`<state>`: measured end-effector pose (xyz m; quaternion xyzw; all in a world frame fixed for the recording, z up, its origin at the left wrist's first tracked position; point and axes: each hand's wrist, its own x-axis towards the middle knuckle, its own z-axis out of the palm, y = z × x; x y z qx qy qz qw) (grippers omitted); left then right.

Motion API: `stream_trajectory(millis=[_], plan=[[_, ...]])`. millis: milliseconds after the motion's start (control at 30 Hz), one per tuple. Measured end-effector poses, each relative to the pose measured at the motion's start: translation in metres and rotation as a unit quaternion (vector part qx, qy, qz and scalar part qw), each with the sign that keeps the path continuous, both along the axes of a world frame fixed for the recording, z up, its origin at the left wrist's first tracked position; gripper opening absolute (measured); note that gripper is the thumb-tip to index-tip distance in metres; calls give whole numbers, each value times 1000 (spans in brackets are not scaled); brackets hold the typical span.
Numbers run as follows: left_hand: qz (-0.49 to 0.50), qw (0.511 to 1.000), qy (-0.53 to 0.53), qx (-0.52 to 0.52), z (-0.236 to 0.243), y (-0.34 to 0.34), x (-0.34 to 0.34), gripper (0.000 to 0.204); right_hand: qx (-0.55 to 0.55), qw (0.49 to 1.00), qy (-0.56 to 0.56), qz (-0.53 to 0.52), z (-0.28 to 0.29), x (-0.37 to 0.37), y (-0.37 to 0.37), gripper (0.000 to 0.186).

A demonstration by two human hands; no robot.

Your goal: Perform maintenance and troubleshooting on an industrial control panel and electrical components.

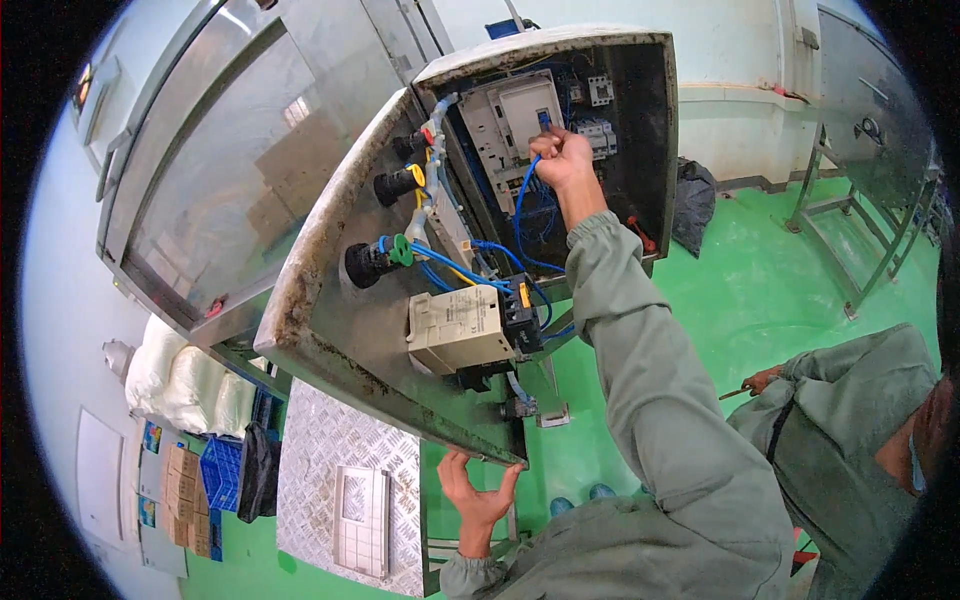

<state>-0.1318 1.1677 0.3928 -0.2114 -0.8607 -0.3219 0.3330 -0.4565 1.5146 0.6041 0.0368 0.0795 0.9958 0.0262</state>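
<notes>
A metal electrical cabinet [667, 150] stands with its door [330, 270] swung out to the left. My right hand [566, 165] reaches inside, its fingers pinched on a blue wire [519, 215] in front of a white drive unit [527, 105]; the fingertips are partly hidden. Down at the door's lower edge, my left hand [474, 502] grips the rim with fingers and thumb apart. Behind the door panel sit a beige timer-like module [457, 328], a green-collared switch body [375, 262] and a yellow-collared one [398, 186], with blue wires running between them.
White contactors [597, 138] are mounted beside the drive unit. A white slotted cover [361, 522] lies on a checkered metal plate [300, 480] below the door. At right another person's hand [762, 380] holds a thin tool. A black bag [694, 205] sits by the wall.
</notes>
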Motion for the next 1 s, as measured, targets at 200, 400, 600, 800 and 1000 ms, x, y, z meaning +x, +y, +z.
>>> stream_trajectory(millis=[200, 400, 600, 800, 1000], plan=[[6, 999, -4, 50, 6, 6, 0, 67, 10, 999, -14, -29, 0, -2, -2, 24], [-4, 1000, -19, 10, 7, 3, 0, 73, -21, 1000, 4, -5, 2, 0, 2, 21], [22, 999, -21, -20, 0, 2, 1, 71, -11, 1000, -1, -15, 1, 2, 2, 19], [13, 1000, -22, 11, 9, 2, 1, 74, 0, 1000, 16, -8, -4, 4, 1, 18], [9, 999, -40, -15, 9, 2, 1, 84, -60, 993, 83, 52, -17, -5, 13, 21]])
